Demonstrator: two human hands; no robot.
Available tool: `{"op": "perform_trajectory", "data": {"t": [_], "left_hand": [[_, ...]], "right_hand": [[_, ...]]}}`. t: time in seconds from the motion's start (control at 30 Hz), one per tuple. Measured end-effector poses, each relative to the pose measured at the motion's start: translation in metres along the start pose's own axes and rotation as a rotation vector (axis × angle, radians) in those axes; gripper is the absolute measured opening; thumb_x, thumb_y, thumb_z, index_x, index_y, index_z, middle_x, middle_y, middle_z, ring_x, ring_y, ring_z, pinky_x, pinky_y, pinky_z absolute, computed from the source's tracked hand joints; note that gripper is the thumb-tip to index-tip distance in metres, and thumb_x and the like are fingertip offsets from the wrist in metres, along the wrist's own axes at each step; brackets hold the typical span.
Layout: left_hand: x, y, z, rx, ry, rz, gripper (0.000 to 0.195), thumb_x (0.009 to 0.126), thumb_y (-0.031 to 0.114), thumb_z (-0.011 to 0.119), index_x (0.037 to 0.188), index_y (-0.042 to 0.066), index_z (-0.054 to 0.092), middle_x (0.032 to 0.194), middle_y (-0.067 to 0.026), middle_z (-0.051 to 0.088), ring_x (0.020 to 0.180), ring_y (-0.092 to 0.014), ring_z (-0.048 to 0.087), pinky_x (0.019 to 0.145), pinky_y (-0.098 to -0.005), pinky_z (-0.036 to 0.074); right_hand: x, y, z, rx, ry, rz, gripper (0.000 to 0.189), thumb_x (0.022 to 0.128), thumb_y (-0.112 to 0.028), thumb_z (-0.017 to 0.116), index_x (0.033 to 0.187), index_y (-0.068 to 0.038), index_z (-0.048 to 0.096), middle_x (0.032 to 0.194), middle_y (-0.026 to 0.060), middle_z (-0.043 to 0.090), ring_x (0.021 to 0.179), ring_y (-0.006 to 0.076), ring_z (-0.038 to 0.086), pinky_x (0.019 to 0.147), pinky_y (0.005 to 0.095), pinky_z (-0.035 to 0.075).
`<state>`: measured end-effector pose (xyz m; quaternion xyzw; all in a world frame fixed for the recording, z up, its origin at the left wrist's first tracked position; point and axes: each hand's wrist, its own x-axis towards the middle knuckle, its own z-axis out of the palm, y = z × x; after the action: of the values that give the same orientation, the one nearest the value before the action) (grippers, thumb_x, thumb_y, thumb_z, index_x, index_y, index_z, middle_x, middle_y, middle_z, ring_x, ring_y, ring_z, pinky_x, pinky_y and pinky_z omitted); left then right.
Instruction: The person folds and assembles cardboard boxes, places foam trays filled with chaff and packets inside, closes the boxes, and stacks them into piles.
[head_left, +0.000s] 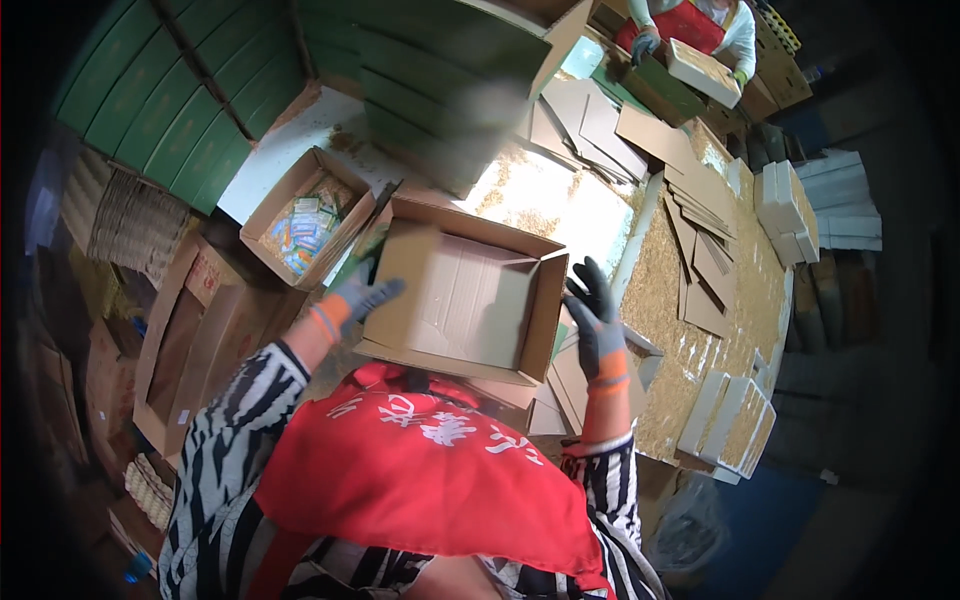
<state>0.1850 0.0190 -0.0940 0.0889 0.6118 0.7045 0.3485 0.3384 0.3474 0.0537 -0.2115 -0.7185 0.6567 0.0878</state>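
Right in front of me lies an open cardboard box (480, 300), its inside bare. My left hand (367, 296), in a grey glove with an orange cuff, is at the box's left wall, fingers spread; whether it presses on the wall I cannot tell. My right hand (594, 319), gloved alike, stands beside the right wall with its fingers apart. To the upper left, a second cardboard box (251, 225) holds small coloured packets (306, 229) on loose grain-like material. Flat cardboard pieces (574, 375) lie beneath and beside my right hand.
Green boxes (187, 142) are stacked at the upper left. Cardboard sheets (701, 255) and white foam blocks (731, 420) lie on the husk-strewn surface (660, 360) at the right. Large cartons (217, 352) stand at my left. A co-worker in a red apron holds a white foam tray (705, 73) across the table.
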Motion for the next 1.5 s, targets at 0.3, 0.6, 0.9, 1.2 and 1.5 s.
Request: {"op": "perform_trajectory", "data": {"t": [0.3, 0.6, 0.9, 1.2, 1.5], "left_hand": [[0.002, 0.06, 0.062, 0.158, 0.004, 0.025, 0.087, 0.073, 0.028, 0.083, 0.14, 0.002, 0.035, 0.13, -0.0118, 0.051, 0.116, -0.019, 0.05, 0.1, -0.0327, 0.041], [0.051, 0.193, 0.121, 0.105, -0.114, 0.554, 0.059, 0.093, 0.025, 0.06, 0.142, 0.004, 0.036, 0.137, -0.0093, 0.045, 0.121, -0.017, 0.047, 0.104, -0.0323, 0.038], [0.214, 0.296, -0.061, -0.061, 0.439, 0.776, 0.055, 0.099, 0.046, 0.043, 0.133, 0.003, 0.05, 0.128, -0.0076, 0.055, 0.12, -0.016, 0.048, 0.104, -0.028, 0.036], [0.254, 0.212, -0.133, -0.039, 0.226, 0.93, 0.049, 0.103, 0.03, 0.038, 0.14, -0.002, 0.039, 0.142, -0.0102, 0.044, 0.129, -0.017, 0.042, 0.107, -0.0316, 0.034], [0.21, 0.226, -0.058, 0.806, 0.577, 0.658, 0.047, 0.098, 0.018, 0.043, 0.141, 0.002, 0.035, 0.134, -0.02, 0.047, 0.116, -0.032, 0.05, 0.093, -0.0376, 0.044]], "right_hand": [[0.005, 0.087, 0.033, -0.046, 0.048, 0.193, 0.063, 0.083, -0.026, 0.072, 0.127, 0.009, 0.045, 0.115, 0.0176, 0.06, 0.105, 0.0212, 0.057, 0.09, 0.0325, 0.047], [-0.014, -0.004, -0.028, 1.024, 0.139, 0.073, 0.054, 0.093, -0.044, 0.052, 0.13, -0.004, 0.05, 0.126, 0.0115, 0.057, 0.114, 0.0264, 0.055, 0.1, 0.039, 0.043], [0.074, -0.13, -0.034, 0.882, 0.09, -0.262, 0.058, 0.092, -0.042, 0.056, 0.133, -0.001, 0.048, 0.13, 0.0119, 0.053, 0.116, 0.0234, 0.052, 0.099, 0.0345, 0.041], [0.252, -0.196, 0.098, 0.487, -0.036, -0.04, 0.062, 0.088, -0.045, 0.063, 0.13, -0.001, 0.049, 0.126, 0.009, 0.054, 0.109, 0.0178, 0.051, 0.092, 0.0297, 0.041], [0.228, -0.106, 0.039, 0.635, -0.017, -0.063, 0.053, 0.099, -0.013, 0.045, 0.146, -0.005, 0.023, 0.143, 0.0138, 0.037, 0.122, 0.0263, 0.047, 0.101, 0.0403, 0.041]]}}
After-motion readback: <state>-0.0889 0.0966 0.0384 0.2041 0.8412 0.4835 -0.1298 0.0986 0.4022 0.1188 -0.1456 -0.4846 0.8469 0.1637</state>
